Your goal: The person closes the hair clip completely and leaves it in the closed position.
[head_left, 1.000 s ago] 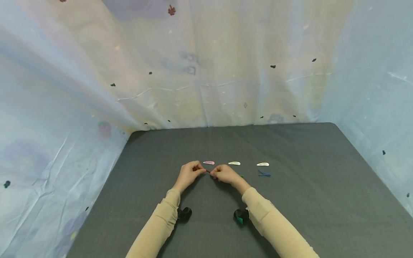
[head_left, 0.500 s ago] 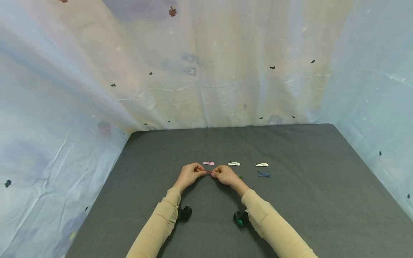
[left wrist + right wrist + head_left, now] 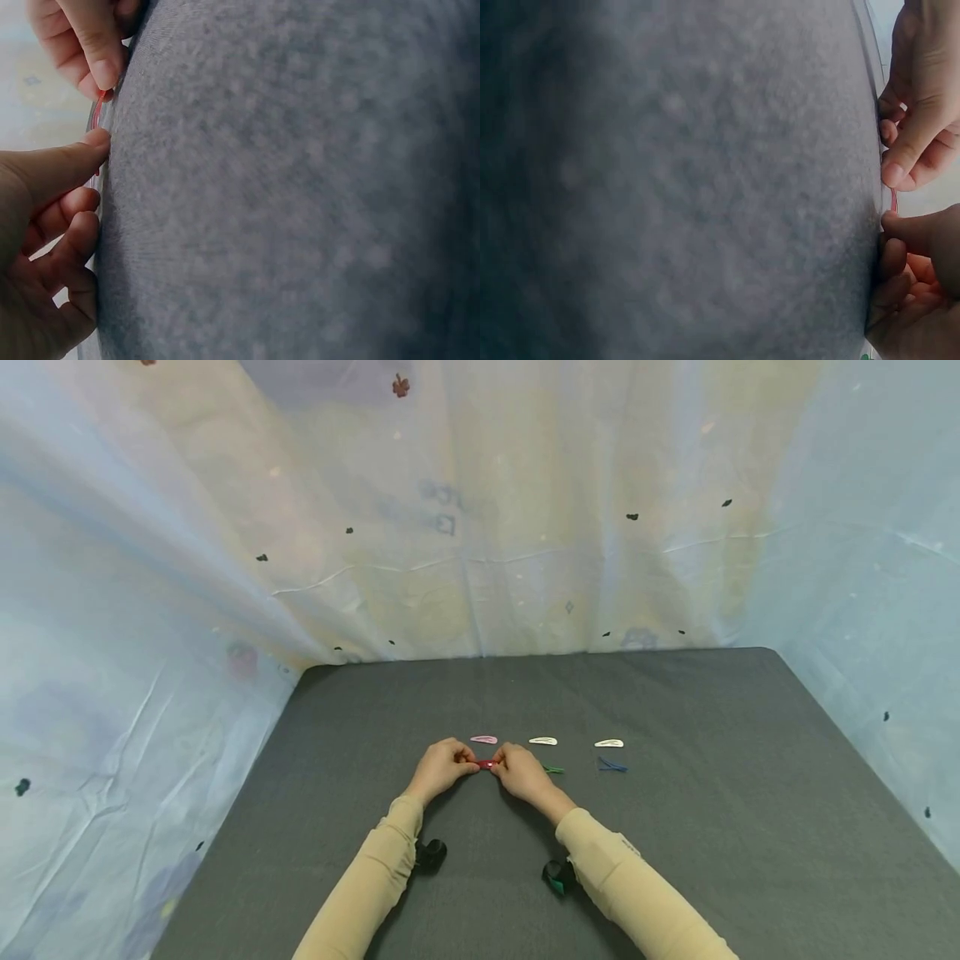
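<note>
A small red hair clip (image 3: 487, 765) is held between my two hands low over the grey tabletop. My left hand (image 3: 441, 768) pinches one end with thumb and forefinger. The other end is pinched by my right hand (image 3: 522, 773). Both wrist views show a short red strip (image 3: 97, 112) between the thumb tips; fingertips cover its ends. Just beyond the hands lies a pink snap hair clip (image 3: 483, 740). A green clip-like piece (image 3: 553, 769) lies right of my right hand, partly hidden by it.
Two whitish snap hair clips (image 3: 543, 741) lie in a row with the pink one. Below the right-hand one is a blue forked piece (image 3: 612, 765). The grey table (image 3: 675, 843) reaches back to a patterned curtain (image 3: 525, 527). Black wrist devices (image 3: 431, 857) sit under both forearms.
The red clip turned from a thin dark line to a wider red face toward the head camera. My right hand tilted slightly, uncovering more of the green piece.
</note>
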{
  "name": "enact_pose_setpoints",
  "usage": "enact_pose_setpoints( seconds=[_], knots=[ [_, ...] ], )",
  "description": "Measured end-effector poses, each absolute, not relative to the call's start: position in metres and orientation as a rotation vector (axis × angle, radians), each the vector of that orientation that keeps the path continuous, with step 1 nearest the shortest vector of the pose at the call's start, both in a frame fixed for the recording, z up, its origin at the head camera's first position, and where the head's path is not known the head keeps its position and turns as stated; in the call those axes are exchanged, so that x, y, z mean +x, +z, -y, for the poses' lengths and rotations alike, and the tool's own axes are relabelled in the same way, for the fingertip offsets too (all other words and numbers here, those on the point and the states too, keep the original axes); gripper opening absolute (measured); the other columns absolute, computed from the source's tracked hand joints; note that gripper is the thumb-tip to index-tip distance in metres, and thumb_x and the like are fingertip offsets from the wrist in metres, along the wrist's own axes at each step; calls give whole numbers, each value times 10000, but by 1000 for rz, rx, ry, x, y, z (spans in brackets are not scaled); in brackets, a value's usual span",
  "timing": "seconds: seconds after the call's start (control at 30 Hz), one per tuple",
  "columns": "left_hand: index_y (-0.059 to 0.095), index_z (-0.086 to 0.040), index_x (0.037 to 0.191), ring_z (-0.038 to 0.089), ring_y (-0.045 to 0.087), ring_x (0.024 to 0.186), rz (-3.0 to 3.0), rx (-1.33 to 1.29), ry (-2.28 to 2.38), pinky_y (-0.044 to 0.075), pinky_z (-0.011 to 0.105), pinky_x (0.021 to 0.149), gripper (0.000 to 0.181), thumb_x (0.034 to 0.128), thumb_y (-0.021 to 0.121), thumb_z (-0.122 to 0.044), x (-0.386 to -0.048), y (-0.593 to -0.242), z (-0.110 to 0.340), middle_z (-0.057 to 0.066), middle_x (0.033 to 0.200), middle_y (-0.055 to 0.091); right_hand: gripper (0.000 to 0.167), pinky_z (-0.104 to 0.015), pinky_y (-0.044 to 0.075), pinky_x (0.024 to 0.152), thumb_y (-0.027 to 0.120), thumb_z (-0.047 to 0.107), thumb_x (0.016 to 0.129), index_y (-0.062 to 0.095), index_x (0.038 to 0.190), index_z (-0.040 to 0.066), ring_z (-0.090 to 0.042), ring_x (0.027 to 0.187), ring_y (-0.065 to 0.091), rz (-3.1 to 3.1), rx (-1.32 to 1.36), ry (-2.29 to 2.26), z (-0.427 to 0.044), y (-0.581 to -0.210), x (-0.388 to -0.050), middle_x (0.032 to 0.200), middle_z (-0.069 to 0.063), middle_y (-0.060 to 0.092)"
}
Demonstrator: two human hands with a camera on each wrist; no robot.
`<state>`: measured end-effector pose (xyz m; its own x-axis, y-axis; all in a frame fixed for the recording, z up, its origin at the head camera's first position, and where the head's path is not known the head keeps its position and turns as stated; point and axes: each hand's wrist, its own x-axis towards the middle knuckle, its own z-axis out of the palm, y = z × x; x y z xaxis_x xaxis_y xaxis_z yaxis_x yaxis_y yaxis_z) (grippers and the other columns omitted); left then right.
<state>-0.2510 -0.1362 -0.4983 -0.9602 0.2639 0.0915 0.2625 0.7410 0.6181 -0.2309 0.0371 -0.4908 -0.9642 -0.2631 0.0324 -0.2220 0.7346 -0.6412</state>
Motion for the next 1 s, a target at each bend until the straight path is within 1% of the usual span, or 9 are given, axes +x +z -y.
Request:
enact_pose_setpoints(
  seconds=[0.1, 0.4, 0.73, 1.0],
  knots=[
    [669, -125, 745, 80, 453, 609, -2928, 423, 1011, 357, 217, 554, 140, 760, 762, -229, -250, -497, 135, -10, 703, 534, 76, -251, 377, 573, 640, 94, 857, 596, 883, 38, -129, 649, 472, -2907, -434, -1033, -38, -491, -231, 736, -55, 553],
    [663, -120, 740, 89, 463, 612, -2916, 359, 1039, 371, 230, 565, 141, 741, 776, -205, -249, -495, 132, 1, 712, 552, 105, -272, 393, 582, 668, 93, 835, 603, 903, 47, -148, 671, 486, -2962, -464, -995, -40, -490, -229, 764, -70, 560],
    [668, -107, 787, 98, 467, 638, -2919, 405, 1001, 385, 239, 592, 120, 756, 761, -177, -247, -494, 133, 13, 732, 553, 170, -234, 344, 545, 672, 111, 833, 617, 977, 39, -129, 627, 454, -2850, -423, -1081, -40, -489, -228, 739, -57, 533],
    [661, -87, 804, 125, 456, 648, -2881, 428, 963, 377, 248, 599, 102, 769, 744, -134, -247, -488, 131, 30, 730, 537, 217, -236, 344, 548, 683, 112, 820, 642, 1014, 25, -126, 607, 450, -2801, -413, -1120, -43, -485, -229, 725, -49, 544]
  ],
)
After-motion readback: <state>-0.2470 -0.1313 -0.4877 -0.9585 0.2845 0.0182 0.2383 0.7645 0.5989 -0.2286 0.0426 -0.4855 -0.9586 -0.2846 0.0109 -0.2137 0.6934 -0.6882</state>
